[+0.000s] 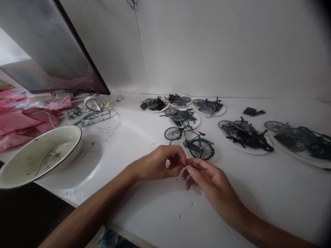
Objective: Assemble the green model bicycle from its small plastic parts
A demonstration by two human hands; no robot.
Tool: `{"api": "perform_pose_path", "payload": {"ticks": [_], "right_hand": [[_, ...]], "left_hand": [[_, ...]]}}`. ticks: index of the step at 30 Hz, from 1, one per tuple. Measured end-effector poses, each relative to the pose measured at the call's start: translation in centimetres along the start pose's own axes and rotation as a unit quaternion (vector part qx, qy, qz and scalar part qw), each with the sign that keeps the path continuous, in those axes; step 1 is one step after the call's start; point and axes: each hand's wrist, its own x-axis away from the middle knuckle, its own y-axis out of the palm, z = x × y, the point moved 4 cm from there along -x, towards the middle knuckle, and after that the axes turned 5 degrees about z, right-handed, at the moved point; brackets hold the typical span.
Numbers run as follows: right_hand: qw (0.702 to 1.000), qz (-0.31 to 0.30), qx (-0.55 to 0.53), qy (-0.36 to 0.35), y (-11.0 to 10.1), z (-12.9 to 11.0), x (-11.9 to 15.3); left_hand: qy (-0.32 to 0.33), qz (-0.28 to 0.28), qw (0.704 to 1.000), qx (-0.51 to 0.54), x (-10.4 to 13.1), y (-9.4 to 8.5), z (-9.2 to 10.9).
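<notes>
My left hand is closed, with thumb and curled fingers pressed together at the tips. My right hand meets it there, thumb and index finger drawn close in a pinch and the other fingers loosely bent. Whatever lies between the fingertips is too small to make out. Just beyond both hands a dark green model bicycle lies on the white table, its two spoked wheels and saddle visible. Behind it is a white plate of green bicycle parts.
More plates with black and grey parts stand at the back and right. Near the wall lies a small black piece. On the left are an enamel basin, part frames, tape, pink sheets and a screen.
</notes>
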Motion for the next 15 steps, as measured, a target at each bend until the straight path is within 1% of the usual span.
{"api": "perform_pose_path", "payload": {"ticks": [3,6,10,15], "right_hand": [[1.000,0.007,0.003,-0.001,0.0,-0.2,-0.3],[1.000,0.015,0.001,0.007,-0.1,-0.1,-0.5],[1.000,0.005,-0.013,0.016,0.0,0.0,-0.6],[1.000,-0.021,-0.005,0.013,0.1,-0.2,-0.4]], "left_hand": [[0.002,-0.015,1.000,-0.023,0.1,0.2,0.1],[-0.005,-0.021,1.000,-0.020,0.1,0.1,0.1],[-0.031,-0.030,0.998,0.052,0.0,-0.1,-0.3],[-0.074,-0.074,0.985,0.140,0.0,0.0,-1.0]]}}
